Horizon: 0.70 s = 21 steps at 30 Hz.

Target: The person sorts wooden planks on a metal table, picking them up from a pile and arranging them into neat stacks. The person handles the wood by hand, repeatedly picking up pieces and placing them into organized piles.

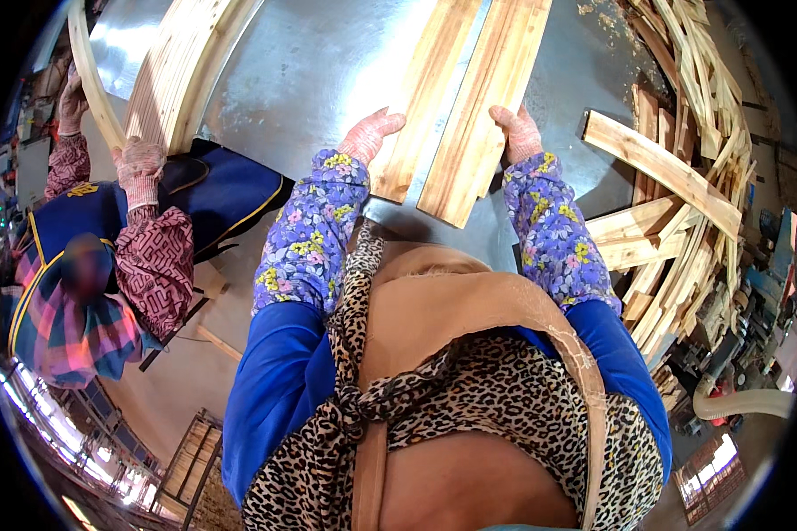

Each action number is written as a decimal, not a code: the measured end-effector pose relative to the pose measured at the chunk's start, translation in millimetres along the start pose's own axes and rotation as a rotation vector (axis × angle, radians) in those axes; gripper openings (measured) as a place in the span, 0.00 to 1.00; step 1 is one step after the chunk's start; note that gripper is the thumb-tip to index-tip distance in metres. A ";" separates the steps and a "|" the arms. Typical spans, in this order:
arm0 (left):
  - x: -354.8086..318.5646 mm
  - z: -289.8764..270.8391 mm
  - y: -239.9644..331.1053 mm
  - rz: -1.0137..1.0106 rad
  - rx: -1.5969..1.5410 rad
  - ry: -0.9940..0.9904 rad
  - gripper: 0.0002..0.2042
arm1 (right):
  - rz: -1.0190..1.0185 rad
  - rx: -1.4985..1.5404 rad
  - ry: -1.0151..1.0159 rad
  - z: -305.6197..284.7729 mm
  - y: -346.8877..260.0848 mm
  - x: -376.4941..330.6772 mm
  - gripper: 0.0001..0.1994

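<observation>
Two rows of pale wooden boards lie lengthwise in front of me on a shiny metal table point(301, 80), with a narrow gap between them. My left hand point(372, 135), in a pinkish knit glove, holds the outer edge of the left board point(429, 93), thumb toward its top face. On the other side, my right hand point(517, 134), gloved alike, grips the outer edge of the right board point(483, 111). Another piece peeks out from under that right board near its close end. The fingers of both hands are partly hidden at the board edges.
At the left a co-worker's gloved hand point(140, 168) rests at a stack of narrow wooden strips point(173, 75), beside a curved strip point(97, 88). A heap of offcuts point(682, 265) lines the right table edge, one board point(660, 168) jutting inward. Sawdust lies at the far right.
</observation>
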<state>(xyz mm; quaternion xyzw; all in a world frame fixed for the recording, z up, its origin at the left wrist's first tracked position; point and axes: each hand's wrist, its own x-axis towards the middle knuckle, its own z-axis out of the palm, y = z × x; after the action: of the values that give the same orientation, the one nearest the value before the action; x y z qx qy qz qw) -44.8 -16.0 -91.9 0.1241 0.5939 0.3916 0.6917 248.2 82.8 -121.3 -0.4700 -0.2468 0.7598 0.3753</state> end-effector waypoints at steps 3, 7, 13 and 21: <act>11.5 -2.9 -12.1 0.106 0.290 -0.009 0.35 | -0.017 -0.061 0.011 -1.2 3.9 6.6 0.37; -32.7 70.5 18.5 0.080 1.063 -0.037 0.48 | -0.042 -0.082 0.126 25.4 5.6 3.8 0.32; -38.6 57.2 9.9 0.223 1.045 -0.059 0.52 | -0.009 -0.263 0.307 46.9 8.1 5.2 0.29; -7.3 -42.1 33.8 0.013 -0.381 -0.257 0.37 | -0.018 -0.118 0.384 91.0 15.1 4.1 0.27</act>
<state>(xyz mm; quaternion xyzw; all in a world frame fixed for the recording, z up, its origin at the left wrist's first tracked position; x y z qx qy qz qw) -96.7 -11.0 -76.2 0.0442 0.4155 0.4820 0.7701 160.1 75.0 -94.8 -0.6252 -0.2190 0.6372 0.3939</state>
